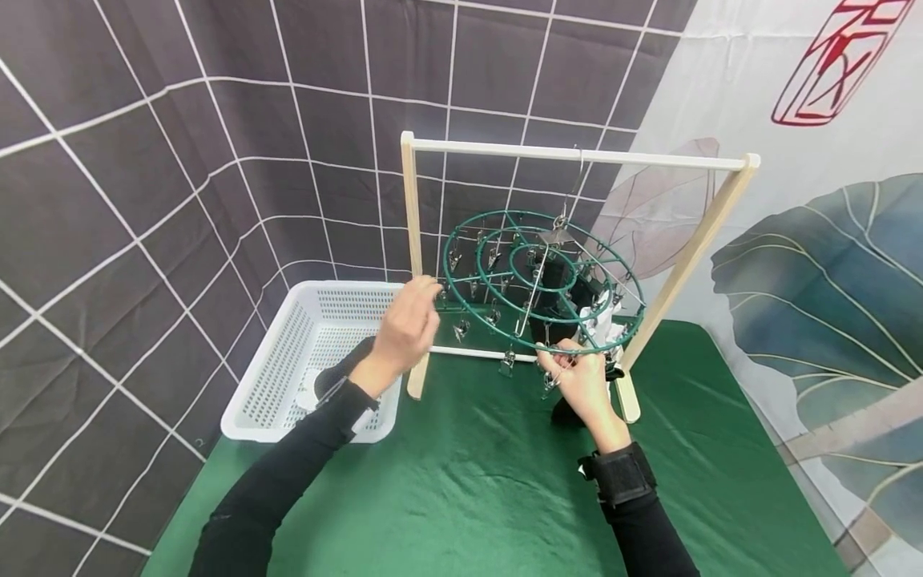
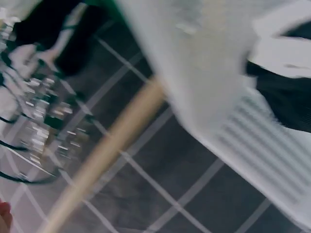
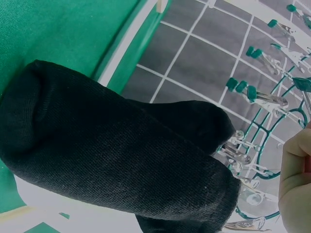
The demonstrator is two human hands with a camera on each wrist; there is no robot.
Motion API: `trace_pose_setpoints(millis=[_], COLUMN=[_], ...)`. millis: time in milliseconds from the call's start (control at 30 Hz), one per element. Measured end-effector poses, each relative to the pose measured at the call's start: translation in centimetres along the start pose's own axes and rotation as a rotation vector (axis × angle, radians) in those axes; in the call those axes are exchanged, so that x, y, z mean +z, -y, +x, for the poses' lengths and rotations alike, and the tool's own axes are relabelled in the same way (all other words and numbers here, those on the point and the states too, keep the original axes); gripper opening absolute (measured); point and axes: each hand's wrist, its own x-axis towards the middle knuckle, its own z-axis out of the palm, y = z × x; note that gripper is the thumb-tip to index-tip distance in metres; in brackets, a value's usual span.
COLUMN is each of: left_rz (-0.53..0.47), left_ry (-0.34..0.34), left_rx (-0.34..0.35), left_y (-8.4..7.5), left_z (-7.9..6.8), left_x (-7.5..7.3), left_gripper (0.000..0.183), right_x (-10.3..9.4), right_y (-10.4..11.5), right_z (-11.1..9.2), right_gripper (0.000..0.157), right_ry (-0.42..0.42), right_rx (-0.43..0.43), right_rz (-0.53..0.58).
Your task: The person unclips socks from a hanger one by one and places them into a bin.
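green round hanger [image 1: 537,289] hangs from the rod [image 1: 497,150], black socks [image 3: 112,145] beneath it. my right hand [image 1: 582,383] pinches its near rim; my left hand [image 1: 408,322], loosely curled, holds nothing. to limit swing, i should keep the rim steady while working the clips [image 1: 461,329].
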Motion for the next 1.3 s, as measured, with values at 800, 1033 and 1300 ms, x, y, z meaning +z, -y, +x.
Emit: trace_pose_setpoints(millis=[800,1033,1300], left_rz=[0.034,-0.017,-0.066], left_ry=[0.2,0.2,0.207], left_rx=[0.312,0.268,0.226], left_y=[-7.0,-6.4,-4.8], left_z=[2.2,1.9,1.6], left_x=[4.5,4.6,4.4], left_gripper=[0.022,0.015,0.016], right_x=[0.7,0.6,-0.6], right_y=[-0.1,-0.3,0.6], right_z=[0.0,-0.2,-1.0], right_gripper=[0.029,0.029,0.026], right_ry=[-0.047,-0.044,0.027], right_rx=[-0.085,-0.119,-0.086], right_rz=[-0.018,-0.051,-0.158])
